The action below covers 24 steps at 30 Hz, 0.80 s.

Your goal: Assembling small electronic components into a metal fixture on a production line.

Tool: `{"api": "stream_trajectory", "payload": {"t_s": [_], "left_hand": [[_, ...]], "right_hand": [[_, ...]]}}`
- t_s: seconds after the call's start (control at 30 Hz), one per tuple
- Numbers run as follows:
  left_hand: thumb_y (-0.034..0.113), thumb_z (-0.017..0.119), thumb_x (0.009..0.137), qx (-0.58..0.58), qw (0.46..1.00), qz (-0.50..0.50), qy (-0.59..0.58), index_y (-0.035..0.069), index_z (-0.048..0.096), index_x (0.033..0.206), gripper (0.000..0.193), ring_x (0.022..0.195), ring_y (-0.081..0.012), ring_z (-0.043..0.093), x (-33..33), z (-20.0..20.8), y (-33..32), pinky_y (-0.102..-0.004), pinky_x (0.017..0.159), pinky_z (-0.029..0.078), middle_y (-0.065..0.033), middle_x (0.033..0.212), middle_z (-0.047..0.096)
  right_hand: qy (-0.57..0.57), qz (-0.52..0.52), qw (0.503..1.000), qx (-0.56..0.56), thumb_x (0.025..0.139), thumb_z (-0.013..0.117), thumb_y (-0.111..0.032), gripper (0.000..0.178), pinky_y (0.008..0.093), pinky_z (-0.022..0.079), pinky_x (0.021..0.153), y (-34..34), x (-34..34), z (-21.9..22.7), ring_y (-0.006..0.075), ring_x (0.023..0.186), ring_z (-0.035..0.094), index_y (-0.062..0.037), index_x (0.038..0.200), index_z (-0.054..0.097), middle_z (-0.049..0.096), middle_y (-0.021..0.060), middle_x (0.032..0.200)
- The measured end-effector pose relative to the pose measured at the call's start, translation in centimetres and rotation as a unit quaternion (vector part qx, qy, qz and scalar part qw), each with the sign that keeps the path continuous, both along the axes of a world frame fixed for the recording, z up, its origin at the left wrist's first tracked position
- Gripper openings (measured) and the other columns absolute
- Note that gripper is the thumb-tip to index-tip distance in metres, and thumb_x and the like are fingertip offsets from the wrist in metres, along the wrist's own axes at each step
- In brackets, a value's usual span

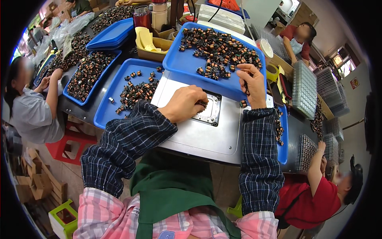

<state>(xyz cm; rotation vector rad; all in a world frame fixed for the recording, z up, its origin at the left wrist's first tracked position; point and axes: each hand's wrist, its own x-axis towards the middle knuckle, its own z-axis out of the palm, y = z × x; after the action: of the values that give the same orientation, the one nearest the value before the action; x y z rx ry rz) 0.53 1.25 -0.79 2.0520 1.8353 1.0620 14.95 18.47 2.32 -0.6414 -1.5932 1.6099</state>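
My left hand (184, 104) is over the square metal fixture (214, 109) set in a silver machine top (183, 137). Its fingers are curled round a small copper-wound coil (202, 104), mostly hidden beneath them. At the near right corner of a raised blue tray (170, 63), my right hand (254, 85) is closed with the fingertips together. A small dark coil (246, 86) shows partly between those fingers. Just below that hand, another coil (243, 104) lies on the machine top. Many loose coils (217, 49) are heaped in the raised tray.
Lower blue trays of coils stand left (104, 115) and right (283, 153) of the machine. Behind are a cardboard box with yellow paper (149, 42) and a red-lidded jar (142, 18). Clear plastic trays (304, 89) are stacked at right. Co-workers (34, 103) sit on both sides.
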Motion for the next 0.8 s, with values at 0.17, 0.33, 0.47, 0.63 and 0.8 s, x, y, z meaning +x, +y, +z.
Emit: {"api": "stream_trajectory", "payload": {"t_s": [0.17,0.33,0.47,0.63,0.8], "left_hand": [[0.008,0.067,0.067,0.007,1.000,-0.001,0.029,0.003,0.064,0.080,0.015,0.079,-0.0232,0.053,0.5,0.4,0.1,-0.0321,0.069,0.044,-0.0071,0.079,0.056],[0.010,0.064,0.070,-0.006,0.998,-0.015,0.053,0.002,0.064,0.082,0.015,0.081,-0.0241,0.052,0.2,0.5,-0.1,-0.0332,0.071,0.043,-0.0072,0.080,0.056],[0.010,0.064,0.070,0.003,0.999,-0.012,0.051,0.001,0.064,0.081,0.014,0.079,-0.0247,0.052,0.4,0.5,-0.3,-0.0334,0.070,0.043,-0.0079,0.079,0.056],[0.003,0.064,0.069,0.074,0.996,0.032,-0.049,0.000,0.063,0.083,0.015,0.076,-0.0227,0.056,-1.1,0.4,-1.4,-0.0303,0.068,0.045,-0.0100,0.080,0.058],[0.002,0.063,0.069,0.096,0.958,0.245,-0.111,0.000,0.062,0.080,0.011,0.072,-0.0202,0.056,-4.4,0.8,-4.2,-0.0293,0.065,0.045,-0.0090,0.078,0.058]], "right_hand": [[-0.236,-0.040,0.895,0.378,0.070,0.067,-0.016,0.018,0.0257,0.039,0.048,0.8,-0.7,-1.2,0.0135,0.056,0.052,-0.0036,0.082,0.062,0.056,0.0040,0.066],[-0.396,-0.112,0.780,0.472,0.069,0.066,-0.020,0.023,0.0343,0.044,0.063,0.8,-1.6,-1.4,0.0241,0.070,0.058,-0.0088,0.089,0.063,0.061,0.0100,0.077],[-0.413,-0.094,0.782,0.457,0.070,0.065,-0.018,0.023,0.0337,0.044,0.062,2.5,-1.1,-2.2,0.0245,0.070,0.059,-0.0078,0.090,0.062,0.061,0.0107,0.077],[-0.333,-0.061,0.837,0.430,0.073,0.062,-0.019,0.021,0.0302,0.043,0.059,2.6,-1.4,-2.8,0.0207,0.066,0.057,-0.0047,0.088,0.063,0.060,0.0102,0.072],[-0.281,-0.032,0.867,0.411,0.073,0.063,-0.023,0.024,0.0294,0.041,0.056,1.8,-1.1,-1.8,0.0172,0.061,0.053,-0.0042,0.089,0.063,0.057,0.0088,0.067]]}}
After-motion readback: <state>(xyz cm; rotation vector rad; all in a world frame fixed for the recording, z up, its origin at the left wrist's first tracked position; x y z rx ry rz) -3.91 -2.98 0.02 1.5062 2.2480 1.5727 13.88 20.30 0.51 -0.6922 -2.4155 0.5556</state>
